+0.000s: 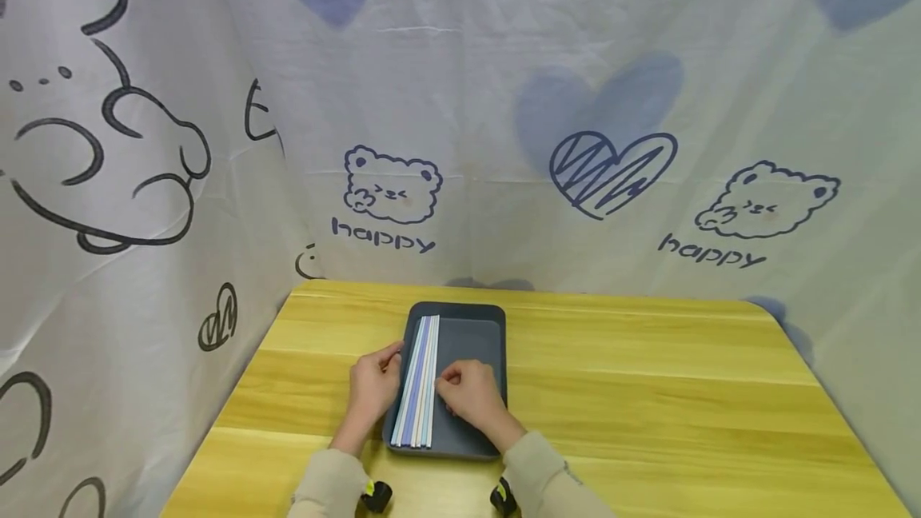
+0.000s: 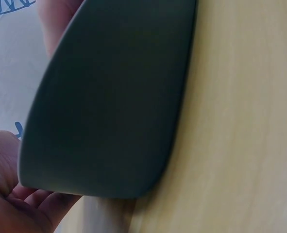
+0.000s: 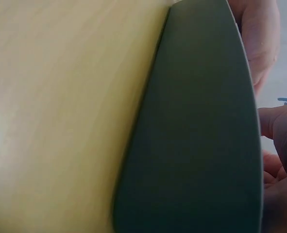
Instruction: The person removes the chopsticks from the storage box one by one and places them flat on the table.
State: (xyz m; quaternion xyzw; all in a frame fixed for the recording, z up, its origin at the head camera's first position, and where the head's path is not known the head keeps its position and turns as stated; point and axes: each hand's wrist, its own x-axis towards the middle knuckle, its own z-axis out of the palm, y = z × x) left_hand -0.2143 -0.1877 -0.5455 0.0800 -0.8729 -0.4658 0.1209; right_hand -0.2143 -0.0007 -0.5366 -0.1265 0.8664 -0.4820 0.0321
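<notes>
A dark grey tray (image 1: 475, 390) lies on the table, its near end wall (image 2: 104, 107) filling much of both wrist views. Several long thin sticks (image 1: 417, 382) in white, blue and purple lie side by side along its left half. Just outside the left rim, my left hand (image 1: 374, 382) has its fingertips right at the edge, fingers lightly bent. My right hand (image 1: 471, 394) is over the tray with bent fingers, thumb and index tips close to the rightmost stick. I cannot tell whether they pinch it.
The tray stands on a wooden table (image 1: 647, 390), with bare tray floor to the right of the sticks. A white printed cloth (image 1: 489, 102) hangs behind the table and along its sides. Dark wrist cameras (image 1: 376, 496) show under the sleeves.
</notes>
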